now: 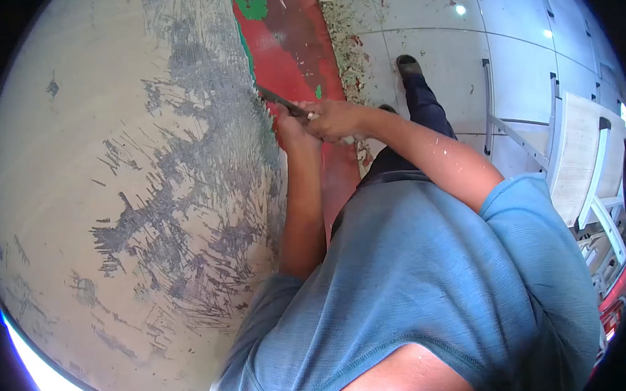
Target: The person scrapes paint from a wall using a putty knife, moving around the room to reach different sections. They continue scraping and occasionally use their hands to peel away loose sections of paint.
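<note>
A dark, narrow tool (281,100) runs up and left from my two hands, its tip at the edge of the scraped pale surface (205,130). My right hand (334,120) is closed round the tool's near end. Just left of it, my left hand (296,130) is closed against the tool from below, its fingers partly hidden. The pale surface has many grey scratches and bare patches. Beside it runs a red strip (279,54) with green patches.
Crumbs and flakes of debris (356,68) lie along the red strip on the tiled floor (440,57). My shoe (409,66) and dark trouser leg show on the tiles. At the right stand metal-framed pieces with a pale panel (577,156).
</note>
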A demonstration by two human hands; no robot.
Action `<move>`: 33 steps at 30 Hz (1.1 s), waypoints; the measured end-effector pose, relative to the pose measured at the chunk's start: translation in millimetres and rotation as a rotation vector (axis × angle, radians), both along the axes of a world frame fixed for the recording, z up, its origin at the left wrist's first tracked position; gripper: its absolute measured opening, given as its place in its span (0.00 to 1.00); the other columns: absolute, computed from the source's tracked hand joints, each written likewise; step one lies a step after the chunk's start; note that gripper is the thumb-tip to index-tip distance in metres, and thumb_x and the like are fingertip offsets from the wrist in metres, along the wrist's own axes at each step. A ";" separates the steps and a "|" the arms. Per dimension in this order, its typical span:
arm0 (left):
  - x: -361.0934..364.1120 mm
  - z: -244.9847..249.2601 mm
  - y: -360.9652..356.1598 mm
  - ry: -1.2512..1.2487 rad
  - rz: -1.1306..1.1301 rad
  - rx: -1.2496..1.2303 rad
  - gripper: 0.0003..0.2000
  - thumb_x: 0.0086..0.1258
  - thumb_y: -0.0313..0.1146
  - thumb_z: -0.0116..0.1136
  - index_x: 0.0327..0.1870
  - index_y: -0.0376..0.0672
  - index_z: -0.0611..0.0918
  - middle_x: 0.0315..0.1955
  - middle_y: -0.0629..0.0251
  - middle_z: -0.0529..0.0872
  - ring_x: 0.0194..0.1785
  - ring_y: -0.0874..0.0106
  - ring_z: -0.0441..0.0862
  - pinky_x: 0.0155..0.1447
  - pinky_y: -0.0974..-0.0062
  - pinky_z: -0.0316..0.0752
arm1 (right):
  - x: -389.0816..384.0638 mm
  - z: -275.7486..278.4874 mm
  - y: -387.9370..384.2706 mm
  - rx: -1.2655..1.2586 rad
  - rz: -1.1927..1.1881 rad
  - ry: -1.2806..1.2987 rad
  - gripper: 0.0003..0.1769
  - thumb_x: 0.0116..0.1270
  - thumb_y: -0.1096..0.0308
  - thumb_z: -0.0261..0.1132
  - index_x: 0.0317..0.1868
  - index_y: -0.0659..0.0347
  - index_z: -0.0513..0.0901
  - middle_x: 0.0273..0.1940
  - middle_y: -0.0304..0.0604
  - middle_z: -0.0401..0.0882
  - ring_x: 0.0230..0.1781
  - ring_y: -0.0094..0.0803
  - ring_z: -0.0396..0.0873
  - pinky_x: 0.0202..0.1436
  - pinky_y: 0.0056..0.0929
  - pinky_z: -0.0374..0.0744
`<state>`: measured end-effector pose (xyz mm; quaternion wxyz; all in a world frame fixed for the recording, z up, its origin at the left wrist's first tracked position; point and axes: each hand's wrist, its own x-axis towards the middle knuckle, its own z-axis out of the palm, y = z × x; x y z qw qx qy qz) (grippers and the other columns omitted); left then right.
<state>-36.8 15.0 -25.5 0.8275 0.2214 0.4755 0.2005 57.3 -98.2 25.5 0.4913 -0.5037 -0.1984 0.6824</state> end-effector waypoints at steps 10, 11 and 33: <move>-56.4 28.2 -9.5 -0.061 0.039 -0.063 0.16 0.70 0.44 0.44 0.24 0.45 0.72 0.16 0.72 0.72 0.25 0.74 0.73 0.36 0.72 0.72 | -84.1 27.4 -20.4 0.059 -0.277 -0.373 0.20 0.60 0.70 0.51 0.51 0.72 0.63 0.39 0.66 0.73 0.42 0.60 0.72 0.43 0.49 0.70; -60.6 25.1 -3.5 -0.123 -0.072 -0.013 0.16 0.70 0.44 0.44 0.24 0.45 0.73 0.15 0.73 0.72 0.24 0.75 0.73 0.35 0.73 0.72 | -84.8 19.6 -9.4 0.089 -0.289 -0.433 0.19 0.60 0.70 0.51 0.50 0.72 0.63 0.40 0.66 0.73 0.42 0.60 0.73 0.43 0.49 0.70; -25.3 40.1 -28.1 0.145 0.142 -0.024 0.19 0.69 0.50 0.43 0.25 0.43 0.73 0.16 0.67 0.71 0.23 0.69 0.71 0.30 0.72 0.67 | -45.2 -13.3 -25.1 0.233 -0.149 -0.345 0.15 0.53 0.71 0.52 0.42 0.63 0.72 0.34 0.58 0.76 0.36 0.51 0.76 0.41 0.40 0.72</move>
